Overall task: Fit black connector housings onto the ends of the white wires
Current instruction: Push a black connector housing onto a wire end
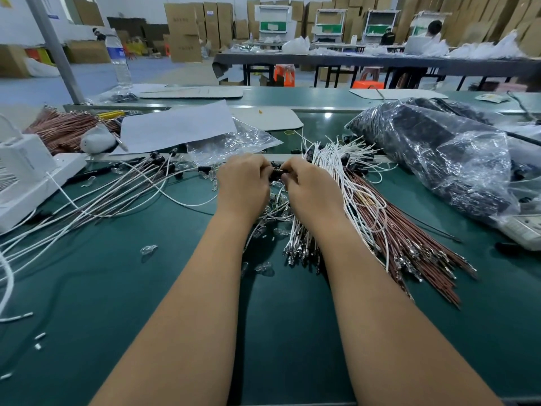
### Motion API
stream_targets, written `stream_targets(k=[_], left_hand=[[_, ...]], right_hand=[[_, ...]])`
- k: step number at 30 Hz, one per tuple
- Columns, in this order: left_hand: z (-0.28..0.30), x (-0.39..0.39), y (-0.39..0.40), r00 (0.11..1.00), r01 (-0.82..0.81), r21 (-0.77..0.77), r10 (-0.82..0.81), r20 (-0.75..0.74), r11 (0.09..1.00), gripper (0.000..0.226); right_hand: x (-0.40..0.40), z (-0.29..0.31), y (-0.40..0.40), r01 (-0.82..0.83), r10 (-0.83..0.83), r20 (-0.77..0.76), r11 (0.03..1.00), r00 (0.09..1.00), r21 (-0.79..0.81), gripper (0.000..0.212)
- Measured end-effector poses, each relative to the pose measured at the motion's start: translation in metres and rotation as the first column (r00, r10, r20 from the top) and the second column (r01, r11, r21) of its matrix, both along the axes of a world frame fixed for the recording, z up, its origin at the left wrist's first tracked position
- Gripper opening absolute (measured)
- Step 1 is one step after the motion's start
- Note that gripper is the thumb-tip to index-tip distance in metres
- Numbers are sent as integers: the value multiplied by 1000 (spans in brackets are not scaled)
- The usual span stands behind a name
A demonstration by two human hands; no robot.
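Observation:
My left hand (244, 183) and my right hand (310, 187) meet at the middle of the green table, fingers curled inward. Between their fingertips sits a small black connector housing (276, 173), pinched from both sides. The wire end going into it is hidden by my fingers. A fanned bundle of white and brown wires (360, 206) with metal terminals lies under and to the right of my right hand. Wires with black housings on their ends (164, 165) spread out to the left.
A large clear bag of black parts (439, 153) lies at the right. A white box (26, 177) stands at the left edge, with a brown wire bundle (67, 127), white paper (175, 127) and a clear empty bag (234, 142) behind. Small clear bulbs (147, 249) are scattered on the mat.

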State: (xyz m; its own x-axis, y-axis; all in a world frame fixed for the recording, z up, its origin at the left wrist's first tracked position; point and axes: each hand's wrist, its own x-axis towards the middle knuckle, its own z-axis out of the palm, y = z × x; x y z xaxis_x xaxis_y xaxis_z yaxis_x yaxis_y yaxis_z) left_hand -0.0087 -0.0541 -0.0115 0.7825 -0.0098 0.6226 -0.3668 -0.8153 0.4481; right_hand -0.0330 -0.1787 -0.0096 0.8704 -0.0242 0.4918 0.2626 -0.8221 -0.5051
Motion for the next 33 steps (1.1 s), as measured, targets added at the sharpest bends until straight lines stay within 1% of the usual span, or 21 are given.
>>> stream_targets(k=[3, 5, 7, 9, 10, 12, 14, 19, 26, 29, 31, 33], left_hand=[[-1, 1, 5, 996, -73, -53, 69, -61, 996, 16], [0, 0, 4, 996, -69, -51, 66, -59, 996, 15], [1, -2, 2, 998, 39, -76, -42, -44, 996, 17], [1, -5, -1, 983, 166, -174, -176, -45, 971, 18], [1, -6, -1, 978, 190, -226, -205, -45, 955, 17], [1, -7, 0, 975, 189, -315, -215, -50, 930, 15], [1, -6, 1, 976, 173, -369, -209, -61, 913, 15], [1, -4, 5, 972, 147, -428, -212, -106, 892, 16], [4, -5, 7, 958, 121, -565, -245, -148, 816, 14], [6, -8, 8, 942, 139, -622, -297, -156, 770, 12], [7, -9, 10, 930, 171, -648, -338, -142, 742, 9], [7, -9, 10, 923, 203, -656, -365, -118, 727, 11]], right_hand=[[0, 1, 2, 0, 0, -11, 1000, 1000, -24, 12], [0, 1, 3, -8, 8, -21, 1000, 1000, -29, 13], [0, 1, 2, -23, 23, -23, 1000, 999, 7, 14], [-1, 2, 0, -30, 32, -19, 998, 999, 55, 16], [-2, 2, 0, -32, 33, -12, 997, 999, 74, 17], [-2, 2, 0, -42, 41, 12, 993, 999, 114, 21], [-2, 3, 0, -41, 34, 48, 988, 998, 152, 24], [-1, 2, -2, 18, -37, 134, 989, 990, 145, 12], [-2, 4, -4, 18, -53, 221, 988, 974, 155, 8], [-2, 4, -4, 4, -50, 243, 982, 969, 189, 8], [0, 4, -3, -17, -40, 246, 975, 968, 223, 8], [2, 3, -3, -40, -28, 240, 961, 970, 273, 6]])
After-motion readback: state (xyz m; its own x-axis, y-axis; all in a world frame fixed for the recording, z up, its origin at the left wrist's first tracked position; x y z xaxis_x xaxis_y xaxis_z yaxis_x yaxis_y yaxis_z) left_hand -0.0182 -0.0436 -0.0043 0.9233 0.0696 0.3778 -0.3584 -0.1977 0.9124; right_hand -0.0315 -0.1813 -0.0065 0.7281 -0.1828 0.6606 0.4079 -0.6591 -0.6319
